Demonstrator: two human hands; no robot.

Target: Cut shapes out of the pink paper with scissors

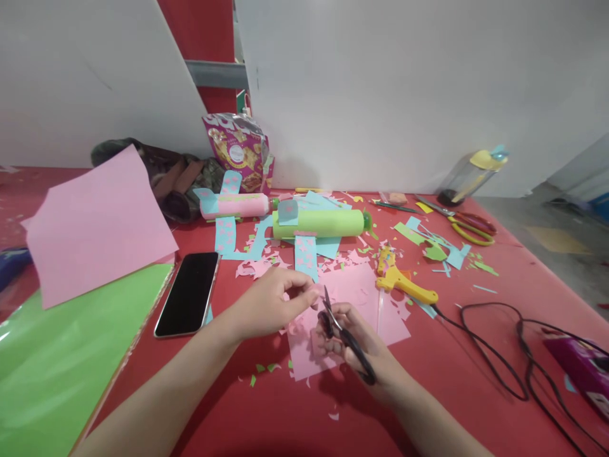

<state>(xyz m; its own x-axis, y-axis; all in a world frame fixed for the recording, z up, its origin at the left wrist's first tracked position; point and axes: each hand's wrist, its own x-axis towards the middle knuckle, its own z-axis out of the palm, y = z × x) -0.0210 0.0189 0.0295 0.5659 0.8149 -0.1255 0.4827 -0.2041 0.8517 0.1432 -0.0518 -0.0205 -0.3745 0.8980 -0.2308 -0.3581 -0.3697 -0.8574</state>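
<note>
My left hand (280, 301) pinches a small piece of pink paper between thumb and fingertips. My right hand (354, 343) grips black-handled scissors (335, 322), blades pointing up beside the pinched paper; I cannot tell how far they are parted. Beneath both hands lies a pink paper sheet (304, 362) strewn with pink scraps. Just beyond is a bottle wrapped in light green paper (328, 223), lying on its side, with blue strips bearing pink spots attached. A smaller pink-wrapped bottle (238, 205) with similar blue pieces lies to its left.
A yellow glue gun (404, 284) trails a black cable (476, 346) on the right. Larger scissors (469, 223) and a clear bottle (469, 178) stand or lie farther back. On the left are a phone (188, 295), pink sheets (99, 228) and green sheets (71, 355). A snack bag (240, 152) leans behind.
</note>
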